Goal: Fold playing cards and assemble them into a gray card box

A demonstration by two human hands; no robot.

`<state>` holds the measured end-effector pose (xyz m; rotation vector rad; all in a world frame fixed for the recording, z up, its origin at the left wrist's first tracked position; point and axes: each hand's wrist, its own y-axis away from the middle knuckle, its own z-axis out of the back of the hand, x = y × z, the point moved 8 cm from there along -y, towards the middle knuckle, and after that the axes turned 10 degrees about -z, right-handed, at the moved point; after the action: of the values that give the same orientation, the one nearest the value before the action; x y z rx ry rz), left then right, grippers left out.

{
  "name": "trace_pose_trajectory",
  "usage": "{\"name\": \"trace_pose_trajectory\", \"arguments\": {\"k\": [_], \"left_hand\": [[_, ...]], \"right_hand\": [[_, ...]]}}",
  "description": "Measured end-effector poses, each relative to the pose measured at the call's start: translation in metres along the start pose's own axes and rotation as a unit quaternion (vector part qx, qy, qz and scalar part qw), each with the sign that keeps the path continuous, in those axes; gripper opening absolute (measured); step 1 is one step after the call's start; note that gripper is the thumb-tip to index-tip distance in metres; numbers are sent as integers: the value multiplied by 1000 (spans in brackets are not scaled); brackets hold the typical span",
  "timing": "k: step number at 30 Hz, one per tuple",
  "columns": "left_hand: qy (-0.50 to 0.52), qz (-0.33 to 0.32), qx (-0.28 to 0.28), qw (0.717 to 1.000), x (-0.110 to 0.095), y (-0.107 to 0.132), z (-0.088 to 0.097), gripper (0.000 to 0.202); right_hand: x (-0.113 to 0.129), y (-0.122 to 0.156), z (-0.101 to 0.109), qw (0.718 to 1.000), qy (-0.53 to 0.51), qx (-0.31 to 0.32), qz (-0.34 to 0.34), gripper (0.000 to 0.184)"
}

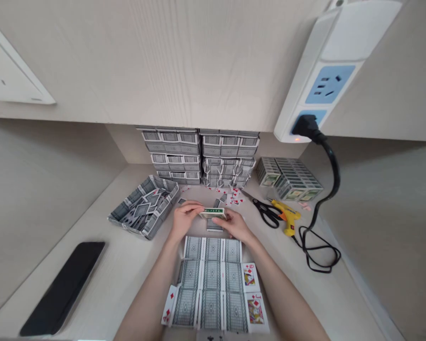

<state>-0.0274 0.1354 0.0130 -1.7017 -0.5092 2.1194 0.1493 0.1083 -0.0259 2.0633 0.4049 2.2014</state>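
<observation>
Both hands hold a small card box (213, 214) with a green end over the middle of the desk. My left hand (185, 218) has its fingertips on the left end of the box. At the right end, my right hand (237, 224) grips it, thumb on the near side. Under the box lie some loose grey-backed playing cards (215, 226), partly hidden. Between my forearms, a panel of grey-backed playing cards (212, 279) is laid out in rows. A queen (250, 277) and a jack of diamonds (257, 311) stick out face up along its right side.
A tray made of cards (152, 229) holds loose cards at left, with a black phone-like slab (64, 289) nearer. Stacked card-covered boxes (175, 161) stand behind. At right are scissors (266, 213), a yellow glue gun (287, 215), wrapped card packs (294, 177) and a power strip (323, 71).
</observation>
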Motion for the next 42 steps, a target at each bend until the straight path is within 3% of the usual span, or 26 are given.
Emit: {"name": "trace_pose_trajectory", "arguments": {"k": [6, 24, 31, 42], "left_hand": [[17, 21, 6, 1000, 9, 1, -3, 15], [148, 68, 64, 985, 1, 4, -15, 15], [238, 104, 43, 965, 8, 8, -19, 19], [351, 109, 17, 930, 6, 9, -24, 22]], "right_hand": [[-15, -7, -2, 999, 37, -4, -14, 28], [-2, -2, 9, 997, -75, -32, -4, 32], [-3, -3, 9, 992, -121, -34, -15, 37], [-7, -4, 10, 986, -158, -33, -30, 39]]}}
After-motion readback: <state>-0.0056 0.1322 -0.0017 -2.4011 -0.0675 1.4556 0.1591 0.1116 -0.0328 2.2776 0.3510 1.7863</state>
